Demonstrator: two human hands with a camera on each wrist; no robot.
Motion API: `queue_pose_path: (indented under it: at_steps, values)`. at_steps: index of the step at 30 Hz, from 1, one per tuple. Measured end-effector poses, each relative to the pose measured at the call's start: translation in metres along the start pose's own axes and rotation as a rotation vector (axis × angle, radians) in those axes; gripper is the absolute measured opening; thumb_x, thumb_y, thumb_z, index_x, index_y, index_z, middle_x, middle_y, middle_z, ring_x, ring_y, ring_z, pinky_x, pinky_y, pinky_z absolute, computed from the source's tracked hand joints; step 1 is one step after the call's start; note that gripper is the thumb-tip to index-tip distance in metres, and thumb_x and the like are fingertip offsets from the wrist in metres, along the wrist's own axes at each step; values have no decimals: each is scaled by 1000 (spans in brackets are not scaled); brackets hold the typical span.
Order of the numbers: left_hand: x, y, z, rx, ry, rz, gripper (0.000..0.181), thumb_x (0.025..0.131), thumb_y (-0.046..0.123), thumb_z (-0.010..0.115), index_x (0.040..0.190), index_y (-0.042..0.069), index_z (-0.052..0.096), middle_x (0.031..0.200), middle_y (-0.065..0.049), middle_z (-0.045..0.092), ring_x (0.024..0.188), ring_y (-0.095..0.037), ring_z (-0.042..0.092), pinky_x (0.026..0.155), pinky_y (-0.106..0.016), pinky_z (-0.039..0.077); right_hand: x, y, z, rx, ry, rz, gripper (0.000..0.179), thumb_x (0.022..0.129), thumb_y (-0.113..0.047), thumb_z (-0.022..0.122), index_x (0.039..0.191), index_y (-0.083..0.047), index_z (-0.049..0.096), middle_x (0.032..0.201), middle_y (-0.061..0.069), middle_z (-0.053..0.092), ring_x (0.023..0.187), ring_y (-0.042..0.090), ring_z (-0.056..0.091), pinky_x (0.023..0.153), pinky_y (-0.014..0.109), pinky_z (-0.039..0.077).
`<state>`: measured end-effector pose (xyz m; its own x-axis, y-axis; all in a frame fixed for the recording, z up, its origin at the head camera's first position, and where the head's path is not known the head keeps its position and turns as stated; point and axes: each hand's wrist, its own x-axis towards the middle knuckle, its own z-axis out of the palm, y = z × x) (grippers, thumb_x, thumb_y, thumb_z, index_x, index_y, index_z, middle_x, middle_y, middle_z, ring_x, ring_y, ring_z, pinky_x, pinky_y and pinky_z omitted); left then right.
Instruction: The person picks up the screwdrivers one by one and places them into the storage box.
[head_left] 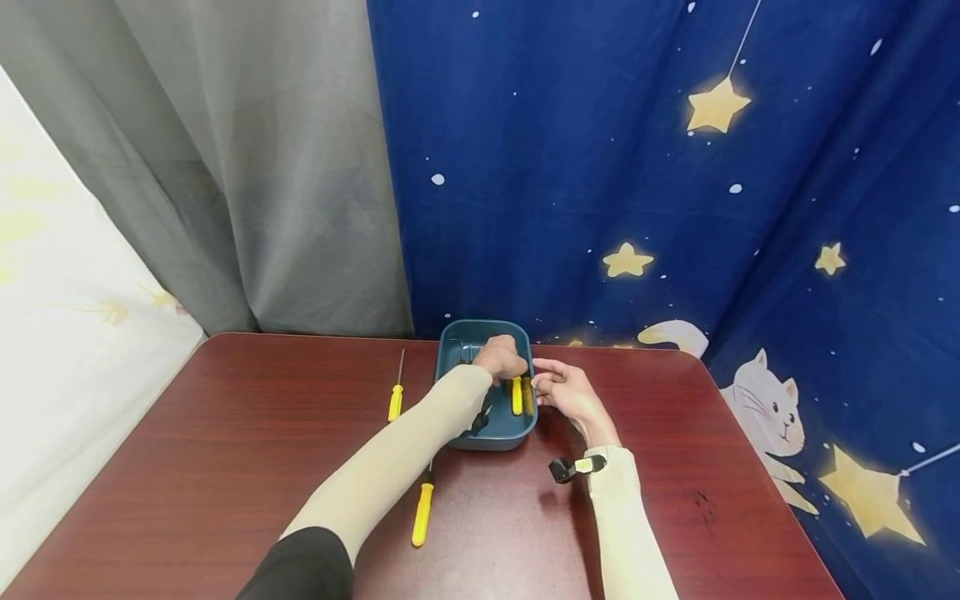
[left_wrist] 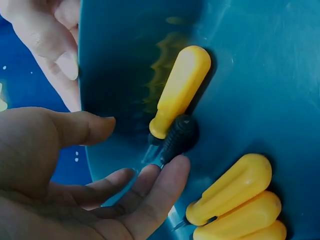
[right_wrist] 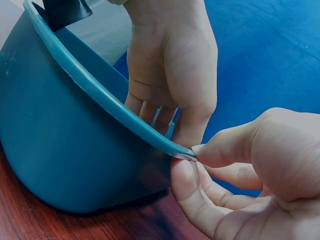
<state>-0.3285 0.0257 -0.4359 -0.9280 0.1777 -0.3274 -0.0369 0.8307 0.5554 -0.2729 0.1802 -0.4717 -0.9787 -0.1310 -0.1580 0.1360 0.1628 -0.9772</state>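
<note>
A teal plastic bin (head_left: 487, 444) stands near the table's far edge. My left hand (head_left: 501, 358) reaches down inside it. In the left wrist view its fingertips meet the narrow end of a small black-handled tool (left_wrist: 181, 134), while the thumb is spread away. Beside that tool lies a yellow-handled screwdriver (left_wrist: 184, 87), with several more yellow handles (left_wrist: 237, 187) lower right. My right hand (head_left: 570, 396) is at the bin's right side. Its thumb and fingers pinch the rim (right_wrist: 120, 110), as the right wrist view shows.
Left of the bin, a yellow-handled screwdriver (head_left: 395, 403) lies on the red-brown table (head_left: 300, 467). Another yellow screwdriver (head_left: 422, 515) lies nearer, partly behind my left sleeve. A blue star-patterned curtain (head_left: 525, 167) and a grey curtain (head_left: 307, 192) hang behind the table.
</note>
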Motion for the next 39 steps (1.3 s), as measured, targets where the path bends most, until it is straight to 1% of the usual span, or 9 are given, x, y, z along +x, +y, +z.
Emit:
queue_pose_path:
  at_steps: [3,6,9,12,15,18,23,29,39]
  values:
    - [-1,1,-2,57,14,40,21,96,21,64,108,3,63,84,-7,53,67,-19,54,56,-27,49,0,0,0,6,-2,-2,52,93,8,55,145,2,53,116,33,65,72,15,64,71,26,61]
    - [-5,1,-4,98,35,78,29,95,23,67,114,2,63,91,-8,59,73,-21,55,61,-29,46,-1,0,-1,24,-3,-5,52,93,9,55,144,3,53,114,33,65,73,15,63,71,25,60]
    - [-9,1,-7,147,52,106,43,95,28,69,128,2,60,109,-11,65,85,-23,58,75,-33,53,-2,0,-1,31,-6,-9,51,94,9,55,144,4,53,112,32,65,74,15,63,70,25,60]
    - [-12,0,-10,198,62,128,54,94,32,69,138,3,57,128,-14,65,99,-25,60,92,-39,56,-3,0,-2,30,-5,-11,50,94,9,55,144,4,53,107,27,67,73,15,63,70,25,59]
    - [-16,-2,-12,245,55,150,61,95,35,69,146,6,52,144,-15,57,121,-28,58,108,-46,52,-3,0,-3,34,-3,-5,50,94,9,55,144,3,54,105,24,68,73,15,64,69,24,59]
    - [-20,-5,-15,282,47,172,66,96,39,69,152,11,48,153,-13,48,138,-29,48,115,-51,46,-2,1,-3,33,-2,-1,49,95,9,55,144,3,53,106,25,67,73,15,63,69,24,59]
    - [-24,-12,-21,336,67,228,69,95,44,69,154,17,46,157,-10,43,145,-28,41,116,-50,45,-2,2,-3,39,-5,4,51,95,10,54,145,4,52,105,25,67,73,15,63,68,23,59]
    - [-28,-22,-29,387,105,293,76,94,49,69,157,17,41,165,-10,35,156,-31,26,124,-53,34,-2,2,-2,49,-8,-5,53,93,11,53,145,5,51,104,24,67,74,14,63,68,22,58]
    - [-36,-43,-42,423,182,317,91,88,66,67,161,22,34,167,-9,32,159,-34,17,127,-59,23,0,2,0,46,-6,2,53,93,11,53,145,4,51,105,25,67,74,14,63,68,22,58]
